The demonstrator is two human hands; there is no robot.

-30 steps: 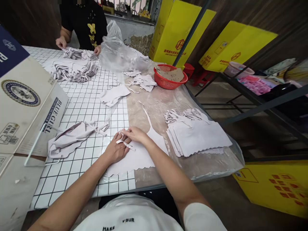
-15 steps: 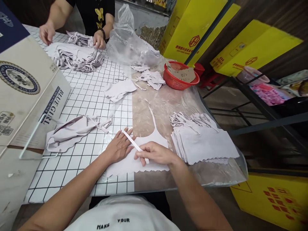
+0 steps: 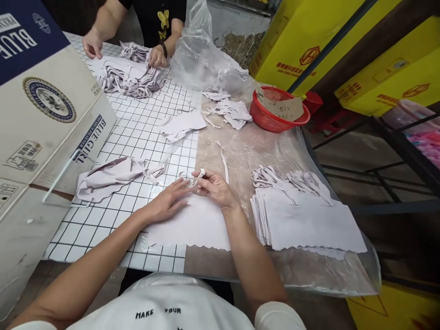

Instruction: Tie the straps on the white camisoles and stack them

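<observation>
A pale fabric piece with a wavy lower edge (image 3: 195, 227) lies flat on the table in front of me, and one thin strap (image 3: 223, 160) runs away from its top. Pinched between the thumb and fingers of my right hand (image 3: 216, 188) is the other strap (image 3: 200, 173), bunched up above the piece. My left hand (image 3: 168, 201) rests over the left part of the cloth, fingers stretched out and slightly blurred, close to that strap. To the right sits a stack of similar pieces (image 3: 309, 220) with their straps gathered at the top.
A crumpled pale garment (image 3: 110, 178) lies on the left beside a large carton (image 3: 51, 137). Farther back are loose pieces (image 3: 184, 124), a red basket (image 3: 275, 123) and a clear plastic bag (image 3: 202, 59). Across the table, a co-worker's hands (image 3: 157, 57) touch a fabric pile (image 3: 127, 75).
My right hand has moved up and away from me with the strap, which was stretched straight and is now bunched. My left hand has lifted slightly from its flat position. The view has shifted.
</observation>
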